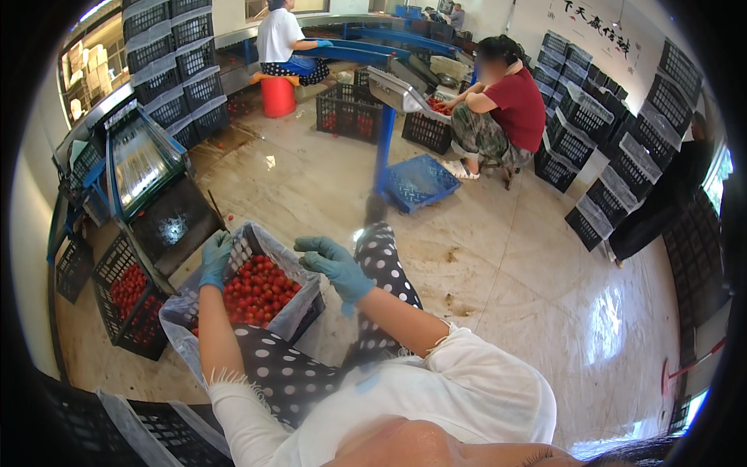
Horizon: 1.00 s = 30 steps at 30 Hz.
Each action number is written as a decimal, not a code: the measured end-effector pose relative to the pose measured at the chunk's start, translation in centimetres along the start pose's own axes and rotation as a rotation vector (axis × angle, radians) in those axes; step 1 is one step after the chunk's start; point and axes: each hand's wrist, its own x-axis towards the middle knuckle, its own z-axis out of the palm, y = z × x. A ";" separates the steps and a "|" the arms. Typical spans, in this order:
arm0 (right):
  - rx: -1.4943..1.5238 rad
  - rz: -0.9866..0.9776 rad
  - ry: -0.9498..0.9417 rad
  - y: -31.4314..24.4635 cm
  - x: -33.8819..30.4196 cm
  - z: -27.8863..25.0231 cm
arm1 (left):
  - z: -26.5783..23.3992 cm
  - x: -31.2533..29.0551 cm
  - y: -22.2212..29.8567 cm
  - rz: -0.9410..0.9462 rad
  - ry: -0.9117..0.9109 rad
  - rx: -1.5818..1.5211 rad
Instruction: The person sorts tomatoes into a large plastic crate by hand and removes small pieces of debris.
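The person sits on a low seat with a black crate (311,307) of small red tomatoes (257,289) right in front of their knees, on the shiny floor (506,265). The crate has a clear plastic bag (180,315) as a liner, and the bag's edge flops out over the sides. The left hand (214,257), in a blue-green glove, rests on the far left edge of the crate and seems to pinch the bag there, though I cannot tell for sure how tight the fingers close. The right hand (334,265), in the same kind of glove, hovers just over the right rim with its fingers loose and apart, holding nothing. I think the step here is fixing the bag around the full crate (the tomatoes already come close to the top). The next move would need the right hand to catch the bag's edge on its side, gently, so the thin plastic does not rip and no tomatoes roll out. The tomatoes look tiny, round and bright red, piled up in a heap. Another crate (124,300) with tomatoes stands just to the left. Two other people (498,105) sit well apart at the back, near stacks of empty crates (175,66).
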 end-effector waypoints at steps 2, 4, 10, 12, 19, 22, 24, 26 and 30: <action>0.003 0.018 -0.011 0.3 0.2 0.1 | -0.4 -0.3 0.4 0.002 0.005 0.032; 0.004 0.051 -0.021 0.5 0.3 0.3 | -0.7 -0.4 0.6 0.018 0.000 0.025; -0.005 0.093 -0.028 1.4 0.9 0.7 | -1.8 -0.5 -0.7 -0.080 0.026 0.085; -0.021 0.092 -0.027 2.0 1.3 0.8 | -2.3 -0.6 -0.8 -0.079 0.017 0.067; 0.020 0.006 -0.119 1.3 4.3 2.6 | -1.6 -1.2 1.9 -0.038 -0.003 0.109; -0.011 -0.093 -0.195 0.6 6.1 2.8 | 0.0 -1.5 3.1 -0.082 -0.134 -0.237; -0.091 -0.169 -0.224 0.7 7.2 3.6 | 0.5 -3.0 6.4 -0.221 -0.118 -0.555; -0.087 -0.210 -0.246 1.7 8.8 4.8 | -1.8 -1.4 1.9 -0.197 -0.128 -0.351; -0.062 -0.133 -0.233 2.5 10.3 3.9 | -1.7 -0.7 -0.4 -0.160 -0.088 -0.107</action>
